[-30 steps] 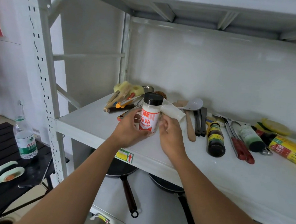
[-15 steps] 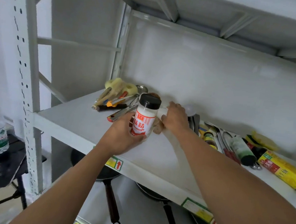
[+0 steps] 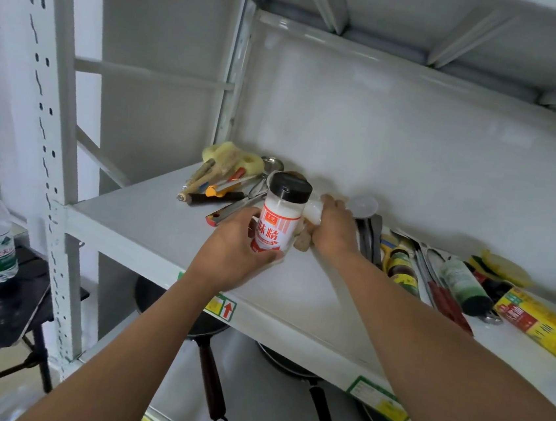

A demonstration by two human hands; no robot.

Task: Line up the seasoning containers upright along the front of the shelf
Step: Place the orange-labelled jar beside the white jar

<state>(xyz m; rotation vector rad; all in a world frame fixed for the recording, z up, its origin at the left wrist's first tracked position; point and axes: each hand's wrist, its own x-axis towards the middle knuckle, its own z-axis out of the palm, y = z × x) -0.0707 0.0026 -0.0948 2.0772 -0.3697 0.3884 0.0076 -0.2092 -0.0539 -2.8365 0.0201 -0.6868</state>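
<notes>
White metal shelf (image 3: 152, 217) is pretty cluttered: utensil pile (image 3: 224, 184) at the back left corner, dark sauce bottle (image 3: 401, 264), green-capped bottle (image 3: 464, 284) and yellow box (image 3: 539, 323) lying flat toward the right edge.

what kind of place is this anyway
Probably a kitchen storage corner or pantry area, not a finished kitchen. A bare white metal shelf holds a jumble of cooking utensils and sauce bottles, frying pans hang below it, and the left hand holds a seasoning jar.
</notes>
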